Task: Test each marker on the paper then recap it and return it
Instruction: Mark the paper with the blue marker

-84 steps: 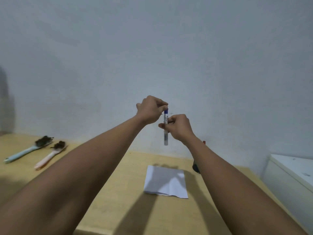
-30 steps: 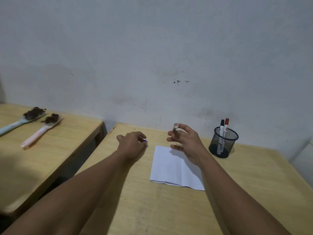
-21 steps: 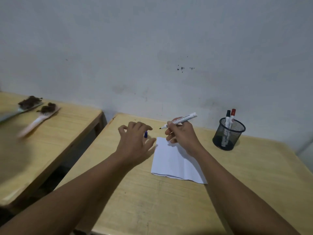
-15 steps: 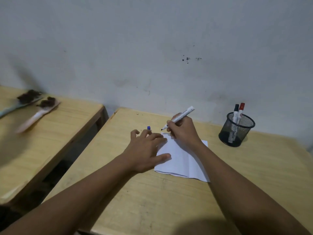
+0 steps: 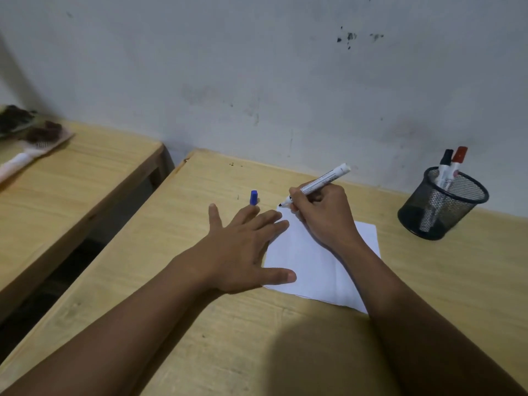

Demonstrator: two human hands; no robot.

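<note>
Head view: right hand [image 5: 323, 215] pinches the light, stiff marker [image 5: 317, 182] low on its barrel, tip at the far-left corner of the thin, slide-prone paper [image 5: 317, 261], left hand [image 5: 243, 247] splayed flat on its left edge, blue cap [image 5: 253, 197] just beyond.

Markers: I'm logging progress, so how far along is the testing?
Done: the blue cap is off and stands on the desk. In hand: the right hand holds the uncapped marker tip-down at the paper, steadied by the left hand. No mark visible. Left: recapping, returning it to the mesh cup.
</note>
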